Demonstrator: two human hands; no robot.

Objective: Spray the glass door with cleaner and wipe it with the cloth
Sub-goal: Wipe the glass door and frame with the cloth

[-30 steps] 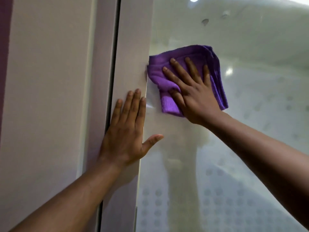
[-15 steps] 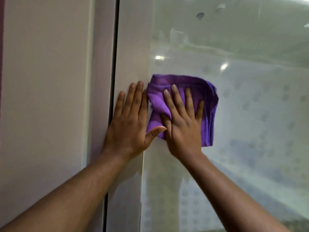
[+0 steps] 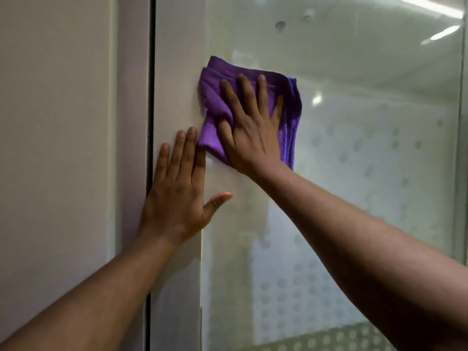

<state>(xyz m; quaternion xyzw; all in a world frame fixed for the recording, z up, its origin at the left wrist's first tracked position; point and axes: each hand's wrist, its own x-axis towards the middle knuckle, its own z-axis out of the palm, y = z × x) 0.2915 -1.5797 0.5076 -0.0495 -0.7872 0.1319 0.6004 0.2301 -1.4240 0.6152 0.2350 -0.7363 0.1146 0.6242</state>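
A folded purple cloth [image 3: 215, 102] lies flat against the glass door [image 3: 354, 173], at the pane's left edge. My right hand [image 3: 250, 133] presses on the cloth with its fingers spread and straight, pointing up. My left hand [image 3: 177, 191] rests flat on the door's pale frame [image 3: 177, 72] just below and left of the cloth, fingers straight, thumb sticking out over the glass. No spray bottle is in view.
A dark gap [image 3: 151, 97] separates the door frame from the beige wall [image 3: 55, 148] on the left. The glass reflects ceiling lights and shows a dotted pattern [image 3: 367, 153] behind it. Another vertical frame edge [image 3: 462, 148] stands at the far right.
My right hand slid the cloth down beside my left hand half a second ago and has now moved it back up the glass. My left hand has stayed on the frame.
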